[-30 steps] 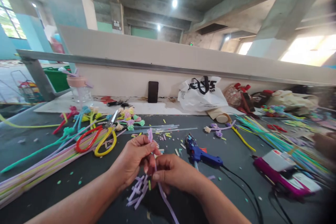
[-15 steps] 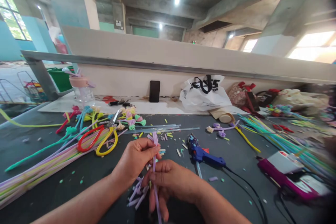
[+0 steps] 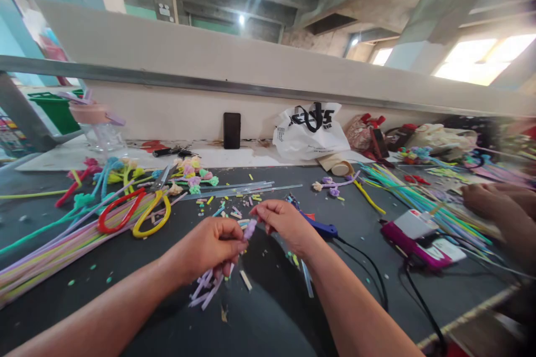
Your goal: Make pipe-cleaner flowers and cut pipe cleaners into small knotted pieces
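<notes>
Over dark table (image 3: 176,334): L hand (image 3: 207,248) w/ lilac piece (image 3: 250,228)
L fingertips pinch its lower end; R hand (image 3: 282,223) curled nr top, can't tell if gripping; light pinch prob. best

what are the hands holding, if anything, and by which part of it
The left hand pinches a small lilac fuzzy piece by its lower end; whether the right hand, close to its top, touches it cannot be told.
</notes>
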Demonstrator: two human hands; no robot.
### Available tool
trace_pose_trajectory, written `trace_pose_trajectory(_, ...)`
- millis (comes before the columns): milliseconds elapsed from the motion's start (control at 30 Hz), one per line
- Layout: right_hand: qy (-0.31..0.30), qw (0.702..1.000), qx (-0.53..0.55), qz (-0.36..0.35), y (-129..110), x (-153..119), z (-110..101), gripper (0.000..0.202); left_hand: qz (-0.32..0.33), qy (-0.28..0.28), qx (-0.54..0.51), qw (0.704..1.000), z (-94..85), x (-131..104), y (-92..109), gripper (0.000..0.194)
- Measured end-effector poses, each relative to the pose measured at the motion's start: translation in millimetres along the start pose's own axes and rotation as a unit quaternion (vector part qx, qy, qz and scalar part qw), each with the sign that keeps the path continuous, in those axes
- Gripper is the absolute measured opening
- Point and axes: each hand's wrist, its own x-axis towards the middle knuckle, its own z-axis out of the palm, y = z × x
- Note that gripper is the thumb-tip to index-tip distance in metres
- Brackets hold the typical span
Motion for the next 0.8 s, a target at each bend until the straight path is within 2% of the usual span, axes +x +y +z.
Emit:
trace_pose_trajectory(100,0.115,0.987,-0.102,-0.048,-1.7,1.5,-5.8,0.021,0.016,0.059,-0.030,0.998,-6.7,6.2,-1.8,0.023)
trace_pose_trajectory(133,0.130,0.982,-0.120,-0.057,-2.9,1.3,-7.1,0.020,0.021,0.075,-0.030,0.997,-7.9,7.8,-2.9,0.023)
trace_pose_trajectory(200,0.121,0.981,-0.135,-0.071,-5.4,0.2,-8.3,0.020,0.032,0.087,-0.019,0.995,-8.3,9.8,-5.3,0.022)
trace_pose_trajectory(267,0.091,0.986,-0.116,-0.073,-6.2,-0.5,-8.4,0.020,0.039,0.086,0.005,0.995,-6.6,9.9,-7.5,0.021)
trace_pose_trajectory(333,0.090,0.990,-0.086,-0.071,-4.5,0.1,-9.2,0.021,0.050,0.086,0.024,0.995,-4.5,9.1,-8.8,0.020)
trace_pose_trajectory(500,0.231,0.967,-0.038,-0.100,-4.9,-1.1,-18.7,0.023,0.053,0.103,0.061,0.991,0.6,8.5,-11.0,0.017)
trace_pose_trajectory(567,0.284,0.948,0.006,-0.140,-15.0,-7.6,-25.5,0.025,0.050,0.116,0.067,0.990,4.7,9.2,-14.2,0.014)
trace_pose_trajectory(633,0.317,0.931,0.000,-0.179,-28.8,-17.2,-34.7,0.026,0.045,0.119,0.073,0.989,10.1,9.6,-18.7,0.012)
trace_pose_trajectory(700,0.300,0.932,-0.107,-0.171,-39.3,-27.0,-45.6,0.026,0.052,0.120,0.087,0.988,15.3,9.1,-22.7,0.010)
trace_pose_trajectory(767,0.236,0.924,-0.281,-0.104,-39.5,-34.5,-56.1,0.026,0.073,0.120,0.111,0.984,18.7,7.6,-24.9,0.011)
trace_pose_trajectory(800,0.192,0.906,-0.373,-0.060,-34.9,-37.2,-60.4,0.029,0.084,0.119,0.126,0.981,19.5,6.6,-25.1,0.012)
